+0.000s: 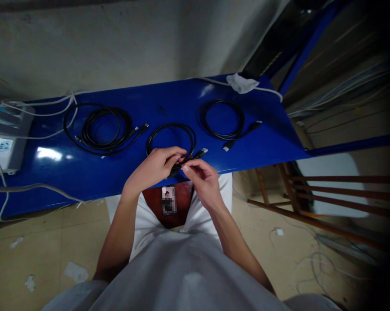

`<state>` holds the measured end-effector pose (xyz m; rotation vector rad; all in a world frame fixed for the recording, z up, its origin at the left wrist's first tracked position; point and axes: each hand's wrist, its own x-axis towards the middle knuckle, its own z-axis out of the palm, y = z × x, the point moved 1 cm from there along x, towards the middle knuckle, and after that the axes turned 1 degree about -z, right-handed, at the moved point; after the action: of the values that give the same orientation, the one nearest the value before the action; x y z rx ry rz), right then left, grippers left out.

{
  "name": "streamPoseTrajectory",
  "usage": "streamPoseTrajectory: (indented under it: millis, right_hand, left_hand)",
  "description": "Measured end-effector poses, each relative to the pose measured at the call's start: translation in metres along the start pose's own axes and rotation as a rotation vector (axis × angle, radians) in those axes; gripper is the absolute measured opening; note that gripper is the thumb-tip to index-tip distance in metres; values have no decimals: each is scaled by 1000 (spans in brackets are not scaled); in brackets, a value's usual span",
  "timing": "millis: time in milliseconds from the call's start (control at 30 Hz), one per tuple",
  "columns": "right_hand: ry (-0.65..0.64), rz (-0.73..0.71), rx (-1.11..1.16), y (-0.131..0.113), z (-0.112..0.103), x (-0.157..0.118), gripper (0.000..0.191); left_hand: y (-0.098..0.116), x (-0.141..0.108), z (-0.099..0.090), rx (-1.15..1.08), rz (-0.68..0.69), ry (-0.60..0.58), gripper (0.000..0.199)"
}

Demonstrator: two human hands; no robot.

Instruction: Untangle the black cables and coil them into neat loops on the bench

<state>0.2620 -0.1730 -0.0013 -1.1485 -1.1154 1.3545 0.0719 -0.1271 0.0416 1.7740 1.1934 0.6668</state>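
Observation:
A black cable (pixel 194 134) lies in a loop on the blue table near its front edge, and one metal-tipped plug (pixel 201 152) sticks out to the right of my fingers. My left hand (pixel 157 165) comes over the loop's near side with thumb and forefinger pinched on the cable. Close against it, my right hand (pixel 201 175) pinches the same cable between thumb and fingertips. The fingers hide the exact spot where they grip. To the right rests another coiled black cable (pixel 242 119) with both plugs showing; to the left lies a thicker black coil (pixel 130 123).
The blue table (pixel 133 93) runs along a grey wall. A power strip box (pixel 15 147) with white cords stands at the left end. A crumpled white cloth (pixel 242 83) lies at the back right. A wooden chair (pixel 292 194) stands beyond the table's right end.

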Motion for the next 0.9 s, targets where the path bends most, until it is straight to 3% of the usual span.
streamPoseTrajectory:
  millis: [200,433,667,900]
  right_hand:
    - [6,-35,-33,-7,1,0,20]
    - [17,-65,-70,-9,0,3,26]
    - [7,-106,-169,-5,-3,2,23]
    - [-28,-147,-236,-3,-3,2,23]
  left_hand:
    - [-5,8,-7,-140,3,-118,24]
    - [1,6,-6,-207,-26,-26,13]
    - [-4,1,6,-198,-41,68,13]
    - [-5,-3,4,-205,-56,111,10]
